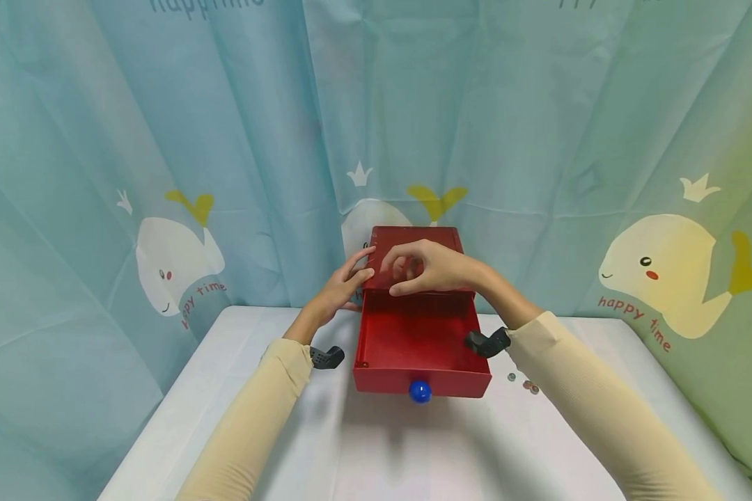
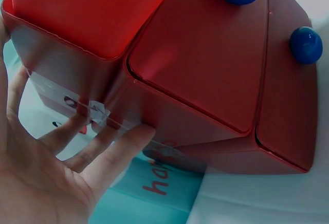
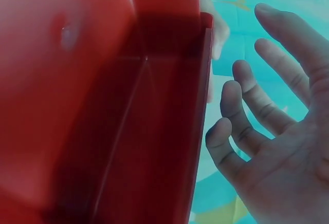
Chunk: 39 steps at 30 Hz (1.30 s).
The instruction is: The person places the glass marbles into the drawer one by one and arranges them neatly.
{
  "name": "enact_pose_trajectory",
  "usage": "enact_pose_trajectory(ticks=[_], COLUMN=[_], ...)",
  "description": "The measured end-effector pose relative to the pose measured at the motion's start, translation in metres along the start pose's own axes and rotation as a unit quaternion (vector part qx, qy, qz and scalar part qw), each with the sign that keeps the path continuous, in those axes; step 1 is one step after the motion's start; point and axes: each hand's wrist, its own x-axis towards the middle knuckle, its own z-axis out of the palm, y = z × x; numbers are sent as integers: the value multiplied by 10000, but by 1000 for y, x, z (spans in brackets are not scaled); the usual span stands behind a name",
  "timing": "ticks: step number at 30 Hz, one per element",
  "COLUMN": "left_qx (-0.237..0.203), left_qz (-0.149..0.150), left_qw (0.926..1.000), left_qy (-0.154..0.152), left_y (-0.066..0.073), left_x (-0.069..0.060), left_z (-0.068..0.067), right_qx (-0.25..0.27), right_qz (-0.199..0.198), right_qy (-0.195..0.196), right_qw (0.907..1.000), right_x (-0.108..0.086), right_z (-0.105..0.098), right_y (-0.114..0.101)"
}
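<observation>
A red drawer cabinet (image 1: pixel 416 240) stands on the table with its top drawer (image 1: pixel 421 383) pulled out, a blue knob (image 1: pixel 420 392) on the drawer's front. Along the cabinet's left side lies my left hand (image 1: pixel 333 292); its spread fingers touch the wall, as the left wrist view shows. Two lower drawers with blue knobs (image 2: pixel 307 44) appear closed there. My right hand (image 1: pixel 435 266) hovers above the cabinet near the back of the drawer. Its fingers are loosely bent, with nothing between them in the right wrist view. A tiny round object (image 1: pixel 365 364) sits in the drawer's front left corner.
To the right of the drawer, several small round glassy pieces (image 1: pixel 530 387) lie on the white table (image 1: pixel 301 445), partly near my right sleeve. A blue curtain (image 1: pixel 257 139) with whale prints hangs close behind the cabinet. Each wrist carries a black device (image 1: pixel 327 358).
</observation>
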Motion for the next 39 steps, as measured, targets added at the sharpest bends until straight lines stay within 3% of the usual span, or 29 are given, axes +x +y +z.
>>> enact_pose_trajectory(ticks=[12, 22, 39], left_qx=[-41, -43, -52], left_qz=[16, 20, 5], left_qw=[10000, 10000, 9999], left_qy=[-32, -3, -121], left_y=[1, 1, 5], left_x=[-2, -6, -9], left_z=[-1, -5, -4], right_qx=[-236, -201, -76], right_qz=[-38, 239, 512], right_qy=[214, 273, 739], right_qw=[9995, 9991, 9959], right_x=[-22, -44, -98], right_z=[-10, -23, -38], right_y=[-4, -5, 3])
